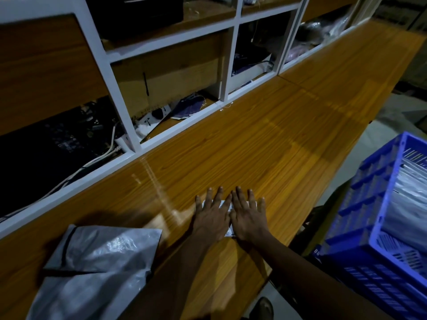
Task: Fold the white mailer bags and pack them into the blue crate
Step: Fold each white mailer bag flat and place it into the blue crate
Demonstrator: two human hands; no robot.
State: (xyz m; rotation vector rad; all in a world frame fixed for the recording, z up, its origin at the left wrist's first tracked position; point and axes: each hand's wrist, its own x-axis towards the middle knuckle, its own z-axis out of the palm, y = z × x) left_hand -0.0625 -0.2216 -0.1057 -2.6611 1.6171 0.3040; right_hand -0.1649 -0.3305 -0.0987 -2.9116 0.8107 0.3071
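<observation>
Left hand: left hand flat, fingers spread, palm down on a small folded white plastic mailer bag.
Right hand: right hand likewise flat and spread, just beside the left, pressing the same bag.
Folded bag: near centre of long orange wood-grain table, mostly hidden.
Unfolded stock: crumpled white mailer bags, near left.
Crate: blue slatted plastic crate, right, off the table; pale folded bags inside.

the one camera sits on my head, looking forward and steeply down from close above at the wooden counter, white shelving beyond, blue crate at right.
</observation>
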